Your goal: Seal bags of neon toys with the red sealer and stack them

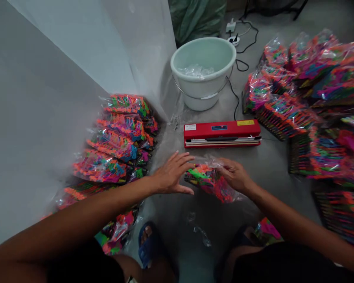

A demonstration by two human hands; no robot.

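Clear plastic bag of bright multicoloured pieces [205,177] is between both hands, just before the long red heat sealer [222,134]. The right hand [233,173] pinches its film; the left hand [172,175] is spread beside it. Seemingly, the bag is being straightened; next calls for flattening its edge.

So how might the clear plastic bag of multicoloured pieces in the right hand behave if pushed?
The bag probably slides easily, its surface looking glossy. Its loose, crumpled edge, at the right hand, would likely flop. Its lumpy shape seems unlikely to roll.
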